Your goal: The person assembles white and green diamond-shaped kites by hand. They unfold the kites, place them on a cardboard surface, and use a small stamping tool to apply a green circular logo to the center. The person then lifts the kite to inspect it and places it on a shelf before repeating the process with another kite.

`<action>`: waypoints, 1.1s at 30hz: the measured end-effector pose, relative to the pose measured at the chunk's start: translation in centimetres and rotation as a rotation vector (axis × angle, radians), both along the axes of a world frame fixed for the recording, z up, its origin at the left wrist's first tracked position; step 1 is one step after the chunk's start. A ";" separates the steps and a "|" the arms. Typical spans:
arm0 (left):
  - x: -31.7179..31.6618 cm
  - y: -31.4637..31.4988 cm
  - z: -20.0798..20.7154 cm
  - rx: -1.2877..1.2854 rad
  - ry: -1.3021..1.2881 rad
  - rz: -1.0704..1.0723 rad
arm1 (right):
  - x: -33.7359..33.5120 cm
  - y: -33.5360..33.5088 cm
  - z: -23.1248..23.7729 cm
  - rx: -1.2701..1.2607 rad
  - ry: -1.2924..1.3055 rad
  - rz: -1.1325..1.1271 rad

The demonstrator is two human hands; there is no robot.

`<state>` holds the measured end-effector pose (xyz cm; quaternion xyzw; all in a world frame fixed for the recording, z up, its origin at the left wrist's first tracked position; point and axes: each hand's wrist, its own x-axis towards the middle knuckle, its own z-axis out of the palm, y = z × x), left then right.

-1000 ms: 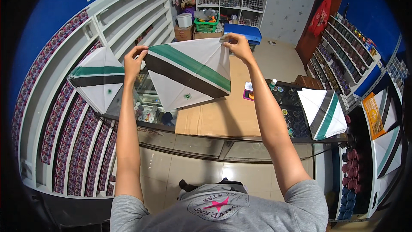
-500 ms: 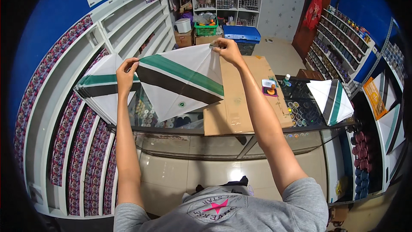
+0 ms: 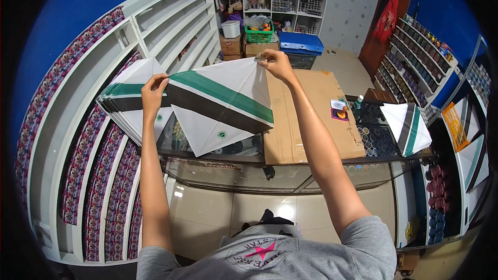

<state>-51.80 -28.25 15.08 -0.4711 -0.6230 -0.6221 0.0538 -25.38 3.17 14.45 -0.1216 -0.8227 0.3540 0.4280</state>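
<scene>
A white paper kite [image 3: 228,93] with a green and a black diagonal band hangs stretched between my two hands above the counter. The left corner of this kite is pinched by my left hand [image 3: 153,96]. My right hand [image 3: 276,65] grips its upper right corner between thumb and fingers. A small green stamped mark shows near the lower edge. Partly behind my left hand lies a stack of similar kites [image 3: 127,78]. To the right, an orange-handled stamp [image 3: 341,114] rests by an open ink pad [image 3: 337,105] on a cardboard sheet [image 3: 316,124].
Another kite pile [image 3: 407,129] sits at the counter's right end, near a small white-capped bottle [image 3: 359,101]. The glass counter [image 3: 233,168] holds spools and round items. Shelves [image 3: 176,21] line the left; a thread rack [image 3: 415,57] stands at right. Behind is a blue-lidded bin [image 3: 300,44].
The view has swung left, so the counter and room sit further right. My hands and the stretched kite have shifted left over the counter, closer to the left stack. Both grips are unchanged.
</scene>
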 end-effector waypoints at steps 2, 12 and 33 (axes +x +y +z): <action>-0.2 0.1 0.1 0.007 -0.005 0.004 | -0.8 0.6 -0.1 -0.025 -0.004 0.016; -2.2 -1.1 0.5 0.013 -0.011 0.089 | -5.4 1.0 0.1 -0.012 -0.022 0.063; -11.2 -7.3 1.0 -0.025 0.015 0.141 | -19.3 -2.2 -0.8 0.042 -0.047 0.030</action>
